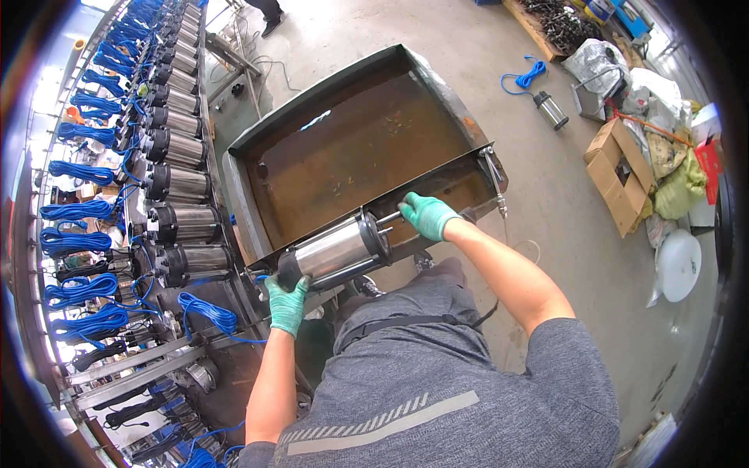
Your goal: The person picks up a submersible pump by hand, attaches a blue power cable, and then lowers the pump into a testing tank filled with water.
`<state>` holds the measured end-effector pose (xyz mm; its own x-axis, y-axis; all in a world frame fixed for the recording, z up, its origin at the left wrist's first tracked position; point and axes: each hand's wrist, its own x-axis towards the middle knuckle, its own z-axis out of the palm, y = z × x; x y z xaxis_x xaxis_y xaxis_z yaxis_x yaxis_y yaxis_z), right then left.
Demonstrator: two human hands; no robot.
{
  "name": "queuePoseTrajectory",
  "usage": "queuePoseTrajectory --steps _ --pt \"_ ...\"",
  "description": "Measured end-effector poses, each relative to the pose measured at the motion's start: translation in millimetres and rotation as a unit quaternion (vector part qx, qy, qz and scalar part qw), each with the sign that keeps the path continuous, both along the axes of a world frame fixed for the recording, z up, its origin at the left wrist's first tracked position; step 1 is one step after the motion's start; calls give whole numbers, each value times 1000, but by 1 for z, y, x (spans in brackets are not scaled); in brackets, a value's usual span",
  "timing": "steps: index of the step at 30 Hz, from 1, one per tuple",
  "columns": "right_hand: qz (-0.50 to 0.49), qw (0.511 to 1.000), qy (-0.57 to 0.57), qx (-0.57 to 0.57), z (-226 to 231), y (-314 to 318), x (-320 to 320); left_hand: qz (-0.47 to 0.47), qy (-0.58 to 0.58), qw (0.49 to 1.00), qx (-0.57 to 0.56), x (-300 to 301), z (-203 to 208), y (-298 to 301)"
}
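Observation:
A steel cylindrical submersible pump [331, 251] with dark ends lies tilted across the near edge of a metal tank [242, 210]. At its left, dark end, my left hand [287, 304], in a green glove, grips the casing from below, thumb up against it. My right hand [429, 217], also gloved in green, is closed on the thin metal shaft [390, 218] that sticks out of the pump's right end; the fingertips hide the shaft's tip. Brown water [351, 148] with a few floating bits fills the tank.
On the left, a rack carries a long row of similar pumps [179, 183] with coiled blue cables [78, 210]. A metal fitting [491, 175] sits on the tank's right corner. Another pump [551, 111] lies on the floor at right, near a cardboard box [620, 175] and sacks.

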<state>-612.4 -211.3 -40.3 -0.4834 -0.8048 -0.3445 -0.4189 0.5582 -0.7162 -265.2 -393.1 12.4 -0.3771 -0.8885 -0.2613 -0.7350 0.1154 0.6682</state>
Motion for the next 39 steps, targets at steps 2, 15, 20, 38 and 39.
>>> queuePoseTrajectory --steps 2,15,20,38,39 --pt "89 992 52 -77 11 6 -3 2 3 1000 6 -6 8 3" --pt "-4 996 -41 -73 14 -6 2 21 -6 999 27 -5 6 2" --pt "256 941 167 -145 18 13 -18 31 10 998 45 -8 11 6" --pt "247 932 216 -157 8 9 -20 16 15 999 35 -5 6 3" --pt "263 926 227 -146 7 10 -20 23 12 998 48 -13 16 6"
